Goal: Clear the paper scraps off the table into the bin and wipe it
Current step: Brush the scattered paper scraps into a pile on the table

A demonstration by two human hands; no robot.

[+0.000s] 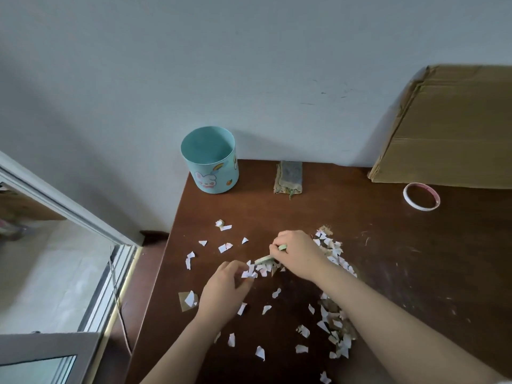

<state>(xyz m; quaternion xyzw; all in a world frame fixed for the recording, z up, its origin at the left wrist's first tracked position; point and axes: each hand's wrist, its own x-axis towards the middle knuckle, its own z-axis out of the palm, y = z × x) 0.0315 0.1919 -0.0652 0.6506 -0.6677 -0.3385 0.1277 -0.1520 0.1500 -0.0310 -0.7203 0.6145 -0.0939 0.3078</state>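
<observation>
Several white paper scraps (333,253) lie scattered over the dark brown table (388,273), thickest beside and under my right forearm. My right hand (296,253) grips a small pale green tool (264,259) whose tip rests on a little heap of scraps. Just left of that heap, my left hand (224,289) pinches a scrap (249,273) between thumb and fingers. The light blue bin (210,159) with a rabbit picture stands upright and open at the table's far left corner. A folded grey-green cloth (288,177) lies by the wall to the bin's right.
A roll of tape (421,200) with a pink rim lies at the right, in front of a large cardboard box (454,128). The table's left edge drops to the floor by a sliding door frame (83,217). The white wall runs behind the table.
</observation>
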